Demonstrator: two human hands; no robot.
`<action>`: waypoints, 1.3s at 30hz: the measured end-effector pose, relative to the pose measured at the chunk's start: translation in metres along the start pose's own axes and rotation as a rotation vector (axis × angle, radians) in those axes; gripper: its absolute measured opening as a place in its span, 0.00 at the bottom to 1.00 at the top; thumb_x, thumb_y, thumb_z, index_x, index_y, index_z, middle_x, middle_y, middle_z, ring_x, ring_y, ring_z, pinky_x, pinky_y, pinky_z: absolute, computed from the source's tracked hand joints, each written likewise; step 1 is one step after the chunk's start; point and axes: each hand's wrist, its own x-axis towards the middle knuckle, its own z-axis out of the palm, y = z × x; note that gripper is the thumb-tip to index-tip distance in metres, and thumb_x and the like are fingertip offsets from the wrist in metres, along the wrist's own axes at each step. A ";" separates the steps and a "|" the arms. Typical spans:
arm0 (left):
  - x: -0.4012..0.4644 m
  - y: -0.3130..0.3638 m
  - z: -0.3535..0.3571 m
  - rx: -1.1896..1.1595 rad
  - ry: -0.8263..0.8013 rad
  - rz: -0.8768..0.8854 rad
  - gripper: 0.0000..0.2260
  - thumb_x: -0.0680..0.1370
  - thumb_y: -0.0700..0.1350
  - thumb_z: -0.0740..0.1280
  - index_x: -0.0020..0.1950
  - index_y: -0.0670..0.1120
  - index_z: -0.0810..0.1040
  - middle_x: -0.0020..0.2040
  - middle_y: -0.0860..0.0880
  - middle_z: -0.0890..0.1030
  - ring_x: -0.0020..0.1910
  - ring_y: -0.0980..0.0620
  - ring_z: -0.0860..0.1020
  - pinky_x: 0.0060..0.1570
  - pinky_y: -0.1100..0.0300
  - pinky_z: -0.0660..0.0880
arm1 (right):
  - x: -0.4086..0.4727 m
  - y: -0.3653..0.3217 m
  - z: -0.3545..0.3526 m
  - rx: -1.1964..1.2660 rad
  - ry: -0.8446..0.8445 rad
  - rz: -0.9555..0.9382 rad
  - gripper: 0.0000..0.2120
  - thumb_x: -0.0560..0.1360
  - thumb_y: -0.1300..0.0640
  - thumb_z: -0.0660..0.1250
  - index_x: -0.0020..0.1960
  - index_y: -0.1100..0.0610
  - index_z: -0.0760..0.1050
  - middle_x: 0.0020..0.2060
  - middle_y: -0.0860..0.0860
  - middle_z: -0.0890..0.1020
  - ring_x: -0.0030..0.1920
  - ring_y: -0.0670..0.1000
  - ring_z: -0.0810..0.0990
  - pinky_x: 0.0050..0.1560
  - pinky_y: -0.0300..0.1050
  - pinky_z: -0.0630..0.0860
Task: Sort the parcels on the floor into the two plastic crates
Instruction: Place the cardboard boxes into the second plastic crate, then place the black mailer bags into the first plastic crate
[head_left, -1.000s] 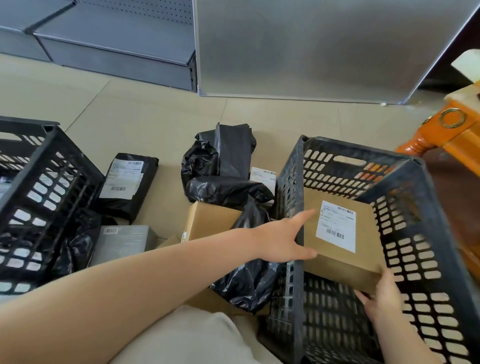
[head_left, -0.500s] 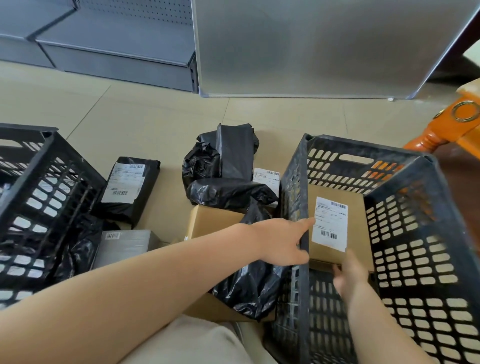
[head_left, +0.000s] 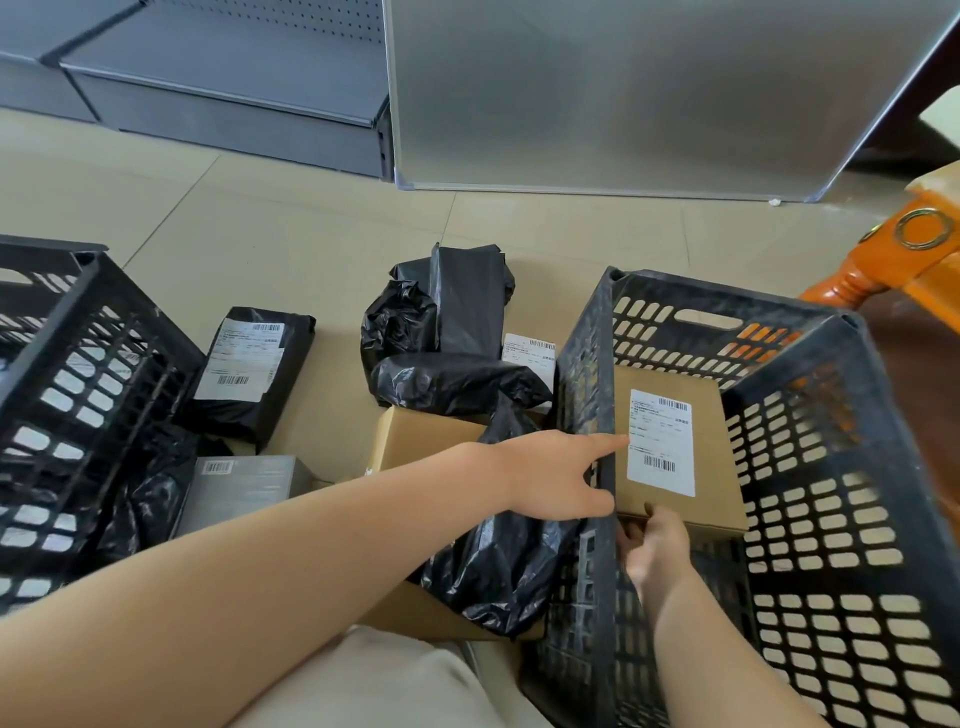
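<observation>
Two hands on the job: right hand grips the near edge of the cardboard box, low inside the right crate, label up. Left hand rests on that crate's left wall, index finger out, not clamped on anything. Black bag parcels and another brown box sit on the floor between crates; left crate is at the frame edge.

A single head-worn wide-angle view looks forward and steeply down from above the person's lap, close over the floor. Both forearms enter from 6 o'clock; one crate fills the frame toward 4 o'clock, and the other crate is cut off at 9 o'clock. Grey shelving lies far off at 12 o'clock.
</observation>
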 end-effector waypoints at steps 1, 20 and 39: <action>0.000 0.000 0.000 0.006 0.003 0.004 0.32 0.81 0.50 0.61 0.81 0.57 0.50 0.38 0.52 0.78 0.32 0.55 0.74 0.45 0.58 0.76 | -0.003 -0.002 -0.001 0.001 0.000 -0.001 0.07 0.83 0.57 0.58 0.57 0.58 0.73 0.62 0.59 0.76 0.66 0.59 0.75 0.67 0.57 0.74; -0.005 -0.023 0.004 0.150 0.014 0.054 0.32 0.82 0.42 0.57 0.81 0.58 0.45 0.74 0.45 0.66 0.44 0.50 0.73 0.43 0.56 0.70 | -0.054 -0.028 0.004 -0.188 0.131 -0.167 0.20 0.80 0.49 0.57 0.69 0.56 0.71 0.59 0.53 0.77 0.58 0.55 0.74 0.61 0.52 0.71; -0.090 -0.166 -0.123 0.128 0.289 -0.381 0.28 0.81 0.41 0.58 0.81 0.49 0.55 0.79 0.45 0.59 0.75 0.43 0.63 0.70 0.52 0.64 | -0.171 -0.037 0.134 -0.434 -0.303 -0.937 0.21 0.80 0.59 0.59 0.72 0.53 0.63 0.67 0.50 0.71 0.65 0.49 0.73 0.62 0.45 0.69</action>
